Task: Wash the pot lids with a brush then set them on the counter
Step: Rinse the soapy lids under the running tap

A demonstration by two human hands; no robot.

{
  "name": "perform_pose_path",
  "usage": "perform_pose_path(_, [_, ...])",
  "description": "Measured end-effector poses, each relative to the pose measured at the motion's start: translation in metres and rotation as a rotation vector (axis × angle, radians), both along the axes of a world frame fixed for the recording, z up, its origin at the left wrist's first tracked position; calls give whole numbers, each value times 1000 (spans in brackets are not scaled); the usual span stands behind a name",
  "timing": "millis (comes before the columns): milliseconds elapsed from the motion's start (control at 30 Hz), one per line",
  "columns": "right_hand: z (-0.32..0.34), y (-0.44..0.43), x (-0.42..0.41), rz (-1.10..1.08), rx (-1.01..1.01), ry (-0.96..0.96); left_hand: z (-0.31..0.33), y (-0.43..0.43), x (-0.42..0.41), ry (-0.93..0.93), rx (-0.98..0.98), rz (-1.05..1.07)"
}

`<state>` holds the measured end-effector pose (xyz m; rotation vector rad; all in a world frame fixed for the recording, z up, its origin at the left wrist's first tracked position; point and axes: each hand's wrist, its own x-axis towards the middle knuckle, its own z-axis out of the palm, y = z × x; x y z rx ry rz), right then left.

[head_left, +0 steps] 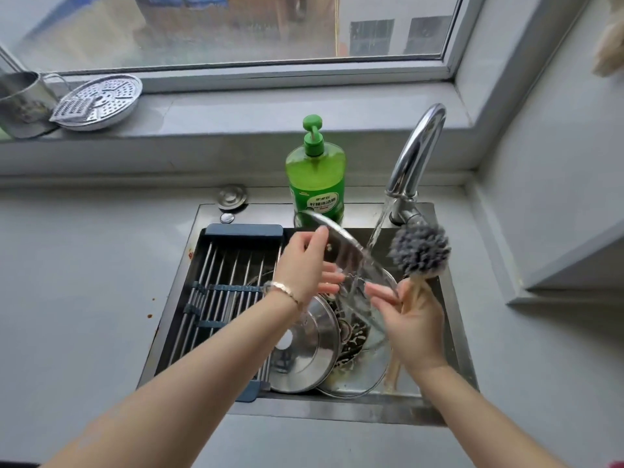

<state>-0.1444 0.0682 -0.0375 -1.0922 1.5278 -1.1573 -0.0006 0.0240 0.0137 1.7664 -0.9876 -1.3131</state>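
Pot lid [349, 256] tilts between hands: left hand [304, 266] grips it, right hand [417, 327] grips brush [420, 249].

The lid [351, 261] I see under the running water [378, 228] is blurred, and I cannot trace its lower rim. Most of the brush [420, 249] handle is hidden inside the right hand [413, 329]. The left hand [300, 265] and its wrist cover the top of the steel lid [310, 346] in the sink [337, 412]. The metal cup [20, 103] is cut off by the left edge.
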Motion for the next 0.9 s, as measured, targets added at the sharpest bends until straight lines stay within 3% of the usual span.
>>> perform_pose_path(133, [5,-7,-10,-128,96,-226,-57,20,-9,-326,52,-229])
perform_pose_path(267, [-5,-2,-15,-231,189,-272,-79,23,-21,-296,40,-194])
perform_pose_path(367, [0,-1,-16,-217,155,-228,-81,20,-16,-191,60,-84])
perform_pose_path(500, [10,-1,-9,-150,90,-237,-70,15,-13,215,241,230])
perform_pose_path(533, [13,-1,-6,-150,83,-245,-67,15,-13,246,254,247])
perform_pose_path(767, [20,-9,-5,-195,76,-378,-71,17,3,-427,-207,-285])
perform_pose_path(833, [22,-10,-6,-195,75,-395,-68,17,1,-356,-190,-219])
perform_pose_path(900, [22,-10,-4,-193,78,-380,-65,14,-3,-70,-23,-9])
